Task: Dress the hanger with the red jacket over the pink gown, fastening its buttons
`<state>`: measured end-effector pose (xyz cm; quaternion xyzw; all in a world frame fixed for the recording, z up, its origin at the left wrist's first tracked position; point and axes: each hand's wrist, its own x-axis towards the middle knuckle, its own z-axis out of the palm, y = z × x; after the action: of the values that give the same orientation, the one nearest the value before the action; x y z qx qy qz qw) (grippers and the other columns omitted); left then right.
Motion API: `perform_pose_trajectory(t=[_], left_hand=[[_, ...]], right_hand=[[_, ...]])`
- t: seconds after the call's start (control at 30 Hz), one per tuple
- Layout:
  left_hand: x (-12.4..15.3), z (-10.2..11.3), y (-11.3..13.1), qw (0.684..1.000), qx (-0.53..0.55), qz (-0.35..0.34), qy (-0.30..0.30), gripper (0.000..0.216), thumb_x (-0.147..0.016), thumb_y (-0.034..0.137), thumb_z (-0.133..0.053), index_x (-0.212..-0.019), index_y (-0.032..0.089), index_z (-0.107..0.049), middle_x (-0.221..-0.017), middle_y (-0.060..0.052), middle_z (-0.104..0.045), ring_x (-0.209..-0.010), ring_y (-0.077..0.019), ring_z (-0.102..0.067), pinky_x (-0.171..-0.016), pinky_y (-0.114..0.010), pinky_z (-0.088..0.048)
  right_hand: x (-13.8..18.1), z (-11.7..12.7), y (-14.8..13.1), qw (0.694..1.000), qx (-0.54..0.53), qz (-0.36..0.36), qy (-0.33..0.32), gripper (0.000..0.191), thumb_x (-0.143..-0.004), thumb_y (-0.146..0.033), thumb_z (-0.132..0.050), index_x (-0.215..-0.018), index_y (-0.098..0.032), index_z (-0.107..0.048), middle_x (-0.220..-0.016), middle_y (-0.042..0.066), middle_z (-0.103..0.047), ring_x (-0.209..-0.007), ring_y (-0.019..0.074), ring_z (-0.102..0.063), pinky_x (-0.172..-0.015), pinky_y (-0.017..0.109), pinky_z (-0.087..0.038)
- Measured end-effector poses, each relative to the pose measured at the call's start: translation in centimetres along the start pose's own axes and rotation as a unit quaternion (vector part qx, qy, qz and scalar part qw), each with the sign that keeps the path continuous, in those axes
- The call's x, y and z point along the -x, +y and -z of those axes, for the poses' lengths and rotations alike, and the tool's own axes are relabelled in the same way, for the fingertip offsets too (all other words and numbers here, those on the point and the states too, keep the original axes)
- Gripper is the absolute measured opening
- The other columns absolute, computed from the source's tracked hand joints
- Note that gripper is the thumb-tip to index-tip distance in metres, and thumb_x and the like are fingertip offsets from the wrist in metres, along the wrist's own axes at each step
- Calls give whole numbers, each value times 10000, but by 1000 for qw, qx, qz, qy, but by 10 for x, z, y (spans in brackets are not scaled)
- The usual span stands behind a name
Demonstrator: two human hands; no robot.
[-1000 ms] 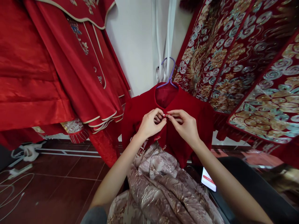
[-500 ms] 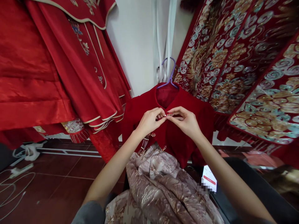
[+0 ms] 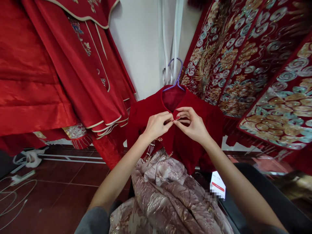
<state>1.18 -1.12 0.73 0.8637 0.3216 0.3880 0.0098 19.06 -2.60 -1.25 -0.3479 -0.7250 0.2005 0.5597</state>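
Red, velvety cloth makes up the jacket (image 3: pixel 184 148) hanging before both hands, its small beaded fastening (image 3: pixel 177 118) between the fingertips. Left hand (image 3: pixel 158 126) pinches nearly closed at the collar edge; right hand (image 3: pixel 192 125) holds the fastening's other end between thumb and forefinger, its remaining fingers loosely curled. Working this fastening seems the step in hand; the next move probably calls for a steady left pinch and fine right-fingertip guidance. Compared with half a second ago, the right fingers sit slightly higher and the fastening tilts more. Above the hands is a purple hanger (image 3: pixel 179 77); below, shiny patterned fabric (image 3: pixel 165 198).
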Motion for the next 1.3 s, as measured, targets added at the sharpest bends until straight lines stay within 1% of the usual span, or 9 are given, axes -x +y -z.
perform_pose_trajectory(t=[0.17,0.27,0.47,0.57,0.77,0.87,1.0,1.17,1.3], left_hand=[[3,-12,1,999,49,8,14,72,-839,190,-562,-805,210,-623,-820,-12,-636,-747,-141,-591,-658,-245,-437],[16,-33,2,970,215,87,76,93,-847,229,-567,-904,201,-635,-941,-47,-672,-827,-154,-627,-751,-263,-488],[54,-72,13,727,617,267,142,438,-943,474,-405,-1196,191,-625,-1312,-119,-602,-1211,-246,-559,-994,-391,-447],[61,-73,20,681,671,263,131,457,-946,482,-403,-1211,188,-633,-1361,-118,-569,-1304,-266,-481,-1061,-425,-391],[62,-69,19,673,677,262,141,472,-962,487,-354,-1215,207,-636,-1417,-98,-520,-1356,-257,-422,-1076,-437,-387],[64,-79,17,656,684,288,140,478,-955,509,-353,-1260,238,-602,-1495,-63,-430,-1418,-221,-329,-1120,-415,-336],[67,-92,20,669,660,305,154,474,-931,528,-394,-1272,263,-588,-1497,-37,-429,-1399,-197,-365,-1131,-373,-318],[77,-83,20,763,479,325,289,279,-860,395,-534,-858,165,-691,-950,-68,-714,-938,-187,-658,-883,-307,-494],[87,-68,6,748,387,329,426,231,-869,348,-506,-814,172,-645,-881,-34,-661,-812,-139,-620,-768,-254,-504]], right_hand=[[-1,-11,9,998,44,27,29,359,-770,-235,-638,-1091,-234,-478,-990,42,-557,-939,184,-589,-842,353,-555],[9,-28,18,996,10,14,89,394,-819,-282,-605,-1161,-243,-412,-1080,67,-514,-981,187,-579,-842,348,-543],[62,-59,27,995,51,19,89,856,-779,-319,-675,-1435,-234,-133,-1464,166,-225,-1338,284,-377,-1078,469,-412],[86,-62,29,994,82,31,71,872,-794,-243,-630,-1475,-211,-85,-1518,177,-157,-1412,309,-270,-1132,504,-338],[101,-35,14,991,23,-96,95,485,-888,-219,-520,-1351,-216,-375,-1138,117,-605,-1001,220,-636,-838,374,-550],[100,-18,-7,987,31,-86,131,266,-863,-203,-571,-1127,-230,-554,-1018,60,-635,-925,184,-635,-824,320,-528],[103,-16,-29,996,-7,-52,66,273,-840,-146,-588,-1091,-251,-581,-1011,32,-620,-911,156,-620,-821,284,-509],[106,-40,-30,997,-55,-51,-26,291,-806,-99,-592,-1059,-239,-562,-979,25,-597,-873,152,-608,-788,283,-523],[101,-54,-29,994,-75,-61,-56,246,-819,-152,-622,-1038,-227,-538,-949,17,-593,-827,141,-609,-765,280,-539]])
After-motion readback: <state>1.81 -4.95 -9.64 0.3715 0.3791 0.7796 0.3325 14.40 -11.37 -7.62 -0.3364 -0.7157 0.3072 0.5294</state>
